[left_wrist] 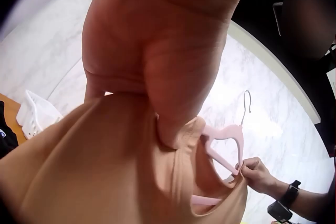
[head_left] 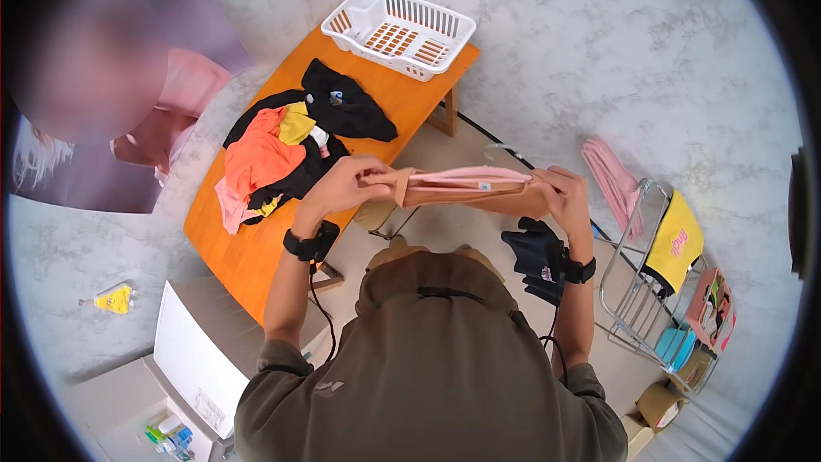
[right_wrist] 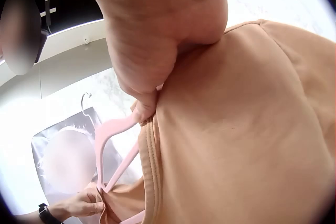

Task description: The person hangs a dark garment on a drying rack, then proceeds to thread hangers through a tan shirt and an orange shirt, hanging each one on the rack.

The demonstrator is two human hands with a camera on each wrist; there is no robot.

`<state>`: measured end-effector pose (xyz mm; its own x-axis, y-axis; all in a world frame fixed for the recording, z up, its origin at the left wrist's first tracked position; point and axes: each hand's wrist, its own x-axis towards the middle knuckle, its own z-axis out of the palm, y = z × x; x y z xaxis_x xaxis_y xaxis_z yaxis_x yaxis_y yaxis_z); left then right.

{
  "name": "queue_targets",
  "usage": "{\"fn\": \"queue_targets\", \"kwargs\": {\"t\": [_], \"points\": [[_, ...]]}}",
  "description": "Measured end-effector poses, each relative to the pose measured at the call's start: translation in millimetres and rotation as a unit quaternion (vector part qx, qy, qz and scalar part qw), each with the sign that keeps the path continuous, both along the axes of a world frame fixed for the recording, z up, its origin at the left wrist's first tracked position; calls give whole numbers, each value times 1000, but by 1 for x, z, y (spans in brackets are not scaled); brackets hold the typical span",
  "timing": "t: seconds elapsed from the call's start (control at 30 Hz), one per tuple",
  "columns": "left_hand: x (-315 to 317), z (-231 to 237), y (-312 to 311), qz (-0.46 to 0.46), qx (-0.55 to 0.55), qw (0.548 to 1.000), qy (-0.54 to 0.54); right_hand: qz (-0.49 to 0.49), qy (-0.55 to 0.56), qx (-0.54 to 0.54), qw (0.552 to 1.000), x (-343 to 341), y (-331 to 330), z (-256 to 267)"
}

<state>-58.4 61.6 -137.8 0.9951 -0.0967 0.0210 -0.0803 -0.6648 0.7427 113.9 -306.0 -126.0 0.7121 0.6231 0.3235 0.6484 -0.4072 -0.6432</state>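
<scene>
A tan top (head_left: 479, 192) is stretched between my two hands at chest height. Inside its neck opening lies a pink hanger (left_wrist: 228, 134), its metal hook (left_wrist: 247, 100) standing up out of the collar. My left hand (head_left: 346, 184) pinches the fabric at one shoulder, thumb against the neckline edge. At the other shoulder my right hand (head_left: 564, 197) grips the cloth, its fingertips close along the hanger's arm in the right wrist view. A small light label (head_left: 484, 186) shows inside the collar. The body of the top hangs down, seen broadly in both wrist views.
To the left, an orange table (head_left: 222, 239) bears a heap of clothes (head_left: 265, 154) and a white basket (head_left: 410, 71) at its far end. Pink hangers (head_left: 611, 180) and a metal rack (head_left: 629, 291) with a yellow cloth (head_left: 676, 244) stand right. Dark cloth (head_left: 530, 257) hangs near my right wrist.
</scene>
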Motion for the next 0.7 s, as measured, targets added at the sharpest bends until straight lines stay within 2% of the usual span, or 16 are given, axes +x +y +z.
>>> {"fn": "queue_targets", "kwargs": {"t": [0.03,0.07,0.1,0.13,0.17,0.23,0.3,0.37,0.5,0.57,0.7], "points": [[-2,0,3,13,-98,995,28,15,8,0,1000,2,-3,0],[-3,-1,9,13,-97,995,29,15,8,1,1000,1,-4,3],[-2,-5,17,55,-213,971,92,33,8,8,999,-1,-5,10],[-2,-9,24,98,-324,929,152,54,8,16,998,-3,-4,15],[-1,-14,29,103,-323,929,150,58,9,17,998,-2,-4,16],[0,-24,37,-30,-283,937,202,56,-7,32,998,0,-7,19],[-2,-20,34,-41,-297,929,218,57,-6,39,998,2,-9,20],[-7,-24,37,-105,-333,911,221,58,-3,43,997,2,-11,22],[-14,-36,36,-65,-401,883,233,64,-24,21,997,3,-13,24],[-14,-45,39,-116,-330,912,215,78,-40,24,996,5,-13,24],[-18,-48,38,-77,-289,939,170,73,-30,26,997,10,-18,21]]}}
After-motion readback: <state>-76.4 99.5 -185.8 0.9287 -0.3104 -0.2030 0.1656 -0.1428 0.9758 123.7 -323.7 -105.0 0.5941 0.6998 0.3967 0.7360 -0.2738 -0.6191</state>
